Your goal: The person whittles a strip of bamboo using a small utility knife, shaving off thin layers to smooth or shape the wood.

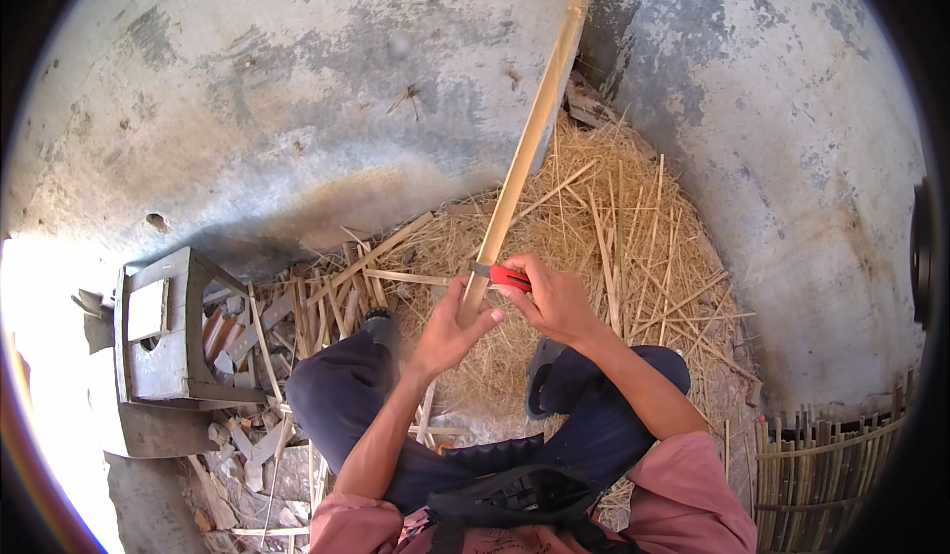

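Observation:
A long, pale split strip of bamboo or wood [522,163] slants up and away from me, its far end near the wall corner. My left hand [456,328] is wrapped round its near end, the thumb along the right side. In my right hand [552,302] is a red-handled utility knife [511,277], gripped between thumb and fingers. Its blade end lies across the strip just beyond my left hand. The lowest end of the strip is partly hidden by my left fingers.
Shavings and thin strips [633,218] heap against the walls ahead. An upturned wooden stool [163,331] lies left, beside broken rubble [247,445]. A woven slat basket [826,475] stands at lower right. My knees and shoes flank the work.

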Motion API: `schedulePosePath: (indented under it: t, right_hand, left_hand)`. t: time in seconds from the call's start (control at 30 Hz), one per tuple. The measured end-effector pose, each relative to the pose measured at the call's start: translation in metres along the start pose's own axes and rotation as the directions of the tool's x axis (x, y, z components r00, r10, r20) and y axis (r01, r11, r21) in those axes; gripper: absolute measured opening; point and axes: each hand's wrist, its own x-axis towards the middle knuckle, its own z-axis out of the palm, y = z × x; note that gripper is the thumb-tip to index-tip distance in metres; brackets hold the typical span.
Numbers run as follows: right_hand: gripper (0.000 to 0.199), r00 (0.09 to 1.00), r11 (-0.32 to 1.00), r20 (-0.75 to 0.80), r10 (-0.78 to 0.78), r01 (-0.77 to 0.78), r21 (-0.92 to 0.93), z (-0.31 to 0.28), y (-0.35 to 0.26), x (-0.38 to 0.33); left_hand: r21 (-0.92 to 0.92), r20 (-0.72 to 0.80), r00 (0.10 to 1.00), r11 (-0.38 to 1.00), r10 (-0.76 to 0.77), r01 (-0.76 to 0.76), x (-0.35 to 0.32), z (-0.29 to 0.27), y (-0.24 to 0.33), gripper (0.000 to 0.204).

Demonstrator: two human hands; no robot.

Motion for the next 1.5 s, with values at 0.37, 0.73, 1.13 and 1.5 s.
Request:
schedulePosePath:
  t: [0.37, 0.73, 1.13, 1.5]
  right_hand:
    - [0.035, 0.994, 0.994, 0.025, -0.107, 0.106, 0.015, 0.006, 0.001, 0.000]
    - [0.028, 0.999, 0.998, 0.017, -0.039, 0.039, 0.044, 0.001, -0.001, 0.001]
    - [0.030, 0.992, 0.993, 0.050, -0.116, 0.115, 0.023, 0.001, -0.001, 0.002]
    - [0.033, 0.989, 0.994, 0.116, -0.095, 0.088, 0.066, 0.006, -0.001, -0.001]
  left_hand:
    - [-0.051, -0.019, 1.000, 0.999, 0.016, -0.017, 0.002, -0.002, -0.005, 0.042]
    - [-0.060, -0.118, 0.993, 0.998, -0.032, 0.025, 0.001, -0.001, 0.007, 0.028]
    - [0.106, -0.179, 0.984, 0.994, 0.020, -0.001, 0.002, -0.004, 0.001, 0.064]
    - [0.006, -0.128, 0.992, 1.000, -0.009, 0.010, -0.005, -0.001, 0.014, 0.076]
